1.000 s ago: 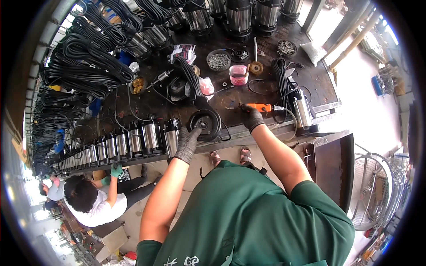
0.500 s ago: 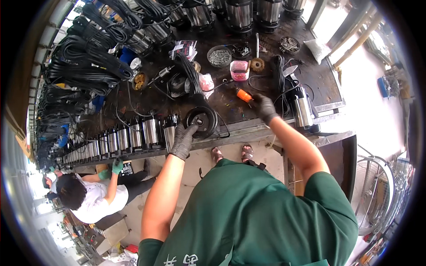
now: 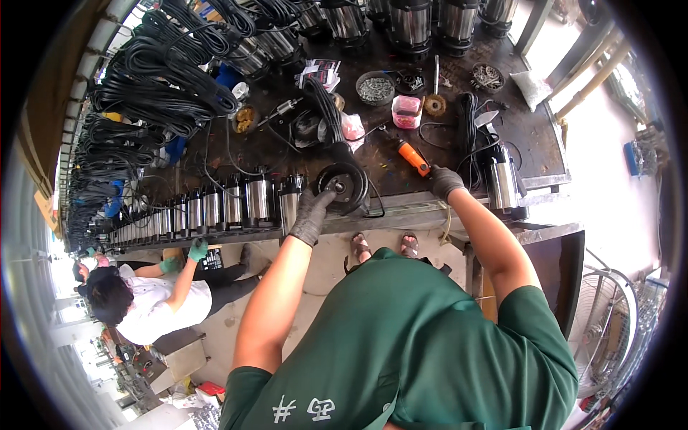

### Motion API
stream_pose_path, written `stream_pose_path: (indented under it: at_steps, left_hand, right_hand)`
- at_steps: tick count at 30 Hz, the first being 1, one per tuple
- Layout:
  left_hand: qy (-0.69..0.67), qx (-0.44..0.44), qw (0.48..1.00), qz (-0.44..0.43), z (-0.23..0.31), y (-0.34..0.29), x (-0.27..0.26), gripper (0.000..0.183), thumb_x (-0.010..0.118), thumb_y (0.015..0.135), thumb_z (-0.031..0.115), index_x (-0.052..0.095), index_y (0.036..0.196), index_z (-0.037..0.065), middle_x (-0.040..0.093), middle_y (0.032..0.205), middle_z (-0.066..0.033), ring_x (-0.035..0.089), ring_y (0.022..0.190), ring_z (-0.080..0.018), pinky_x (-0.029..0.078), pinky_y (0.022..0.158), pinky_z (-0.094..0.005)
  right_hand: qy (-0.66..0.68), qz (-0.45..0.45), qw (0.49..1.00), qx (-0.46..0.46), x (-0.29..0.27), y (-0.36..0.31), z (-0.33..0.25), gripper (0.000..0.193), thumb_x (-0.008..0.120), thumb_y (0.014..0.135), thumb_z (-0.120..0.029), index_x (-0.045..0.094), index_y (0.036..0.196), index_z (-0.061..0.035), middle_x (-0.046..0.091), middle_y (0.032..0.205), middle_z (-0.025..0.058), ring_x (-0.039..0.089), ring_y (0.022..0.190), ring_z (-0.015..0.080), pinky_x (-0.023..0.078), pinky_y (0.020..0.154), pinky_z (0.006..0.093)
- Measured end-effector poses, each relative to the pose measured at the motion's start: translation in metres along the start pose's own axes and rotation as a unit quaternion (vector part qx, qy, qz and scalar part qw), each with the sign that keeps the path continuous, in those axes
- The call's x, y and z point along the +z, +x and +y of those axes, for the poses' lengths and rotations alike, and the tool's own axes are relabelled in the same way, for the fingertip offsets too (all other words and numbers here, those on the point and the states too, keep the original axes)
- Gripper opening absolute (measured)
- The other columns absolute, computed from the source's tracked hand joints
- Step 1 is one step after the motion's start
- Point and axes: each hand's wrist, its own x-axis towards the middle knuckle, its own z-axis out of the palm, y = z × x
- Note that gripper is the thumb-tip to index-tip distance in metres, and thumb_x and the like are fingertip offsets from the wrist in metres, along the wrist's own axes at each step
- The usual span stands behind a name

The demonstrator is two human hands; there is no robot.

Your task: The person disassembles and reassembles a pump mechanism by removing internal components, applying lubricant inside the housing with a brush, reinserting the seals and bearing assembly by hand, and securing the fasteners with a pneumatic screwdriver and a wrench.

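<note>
My left hand, in a dark grey glove, grips a black round pump end at the bench's front edge. Its thumb rests on the face by the metal shaft at the centre. A bundled black cable runs back from this part. My right hand, also gloved, is closed at the near end of an orange screwdriver-like tool, which points away to the left. Its fingers are partly hidden. Just right of that hand stands a steel-bodied pump with a coiled black cable.
A bowl of screws, a pink tub and a brush wheel sit beyond my hands. A row of steel pumps lines the front edge leftward. A person in white works at lower left; a fan stands right.
The view has shifted, so the bench appears farther right. My right hand has drawn slightly nearer to me, and more of the orange tool shows. My left hand stays on the pump end.
</note>
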Motion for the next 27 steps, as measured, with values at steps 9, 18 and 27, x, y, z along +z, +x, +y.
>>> stream_pose_path:
  at_steps: [9,18,27]
  left_hand:
    - [0.05,-0.018,0.999,0.008,0.015,0.0,0.011,0.055,0.07,0.088,0.015,0.054,0.138,-0.001,0.068,0.124,-0.0134,0.067,0.11,-0.0221,0.053,0.099,-0.0346]
    - [-0.012,-0.006,1.0,-0.022,-0.007,0.016,-0.009,0.052,0.069,0.088,0.01,0.056,0.137,-0.001,0.067,0.127,-0.0142,0.069,0.109,-0.0259,0.061,0.092,-0.0375]
    - [-0.031,-0.014,0.996,-0.08,0.013,0.008,-0.001,0.067,0.075,0.087,0.014,0.049,0.148,0.005,0.059,0.141,-0.0104,0.059,0.124,-0.0236,0.047,0.107,-0.0381]
  right_hand:
    - [0.279,0.08,0.954,0.073,0.064,0.01,0.02,0.039,0.066,0.097,-0.037,0.068,0.127,-0.0124,0.074,0.105,0.0188,0.07,0.093,0.0297,0.053,0.086,0.0397]
    - [0.221,0.045,0.958,0.177,0.018,-0.029,-0.034,0.038,0.063,0.091,-0.036,0.074,0.119,-0.0127,0.074,0.114,0.019,0.072,0.107,0.0354,0.056,0.092,0.0459]
    - [0.187,0.115,0.944,0.247,0.031,-0.092,-0.025,0.038,0.064,0.089,-0.029,0.075,0.117,-0.0057,0.073,0.116,0.0206,0.071,0.108,0.0366,0.056,0.092,0.0463]
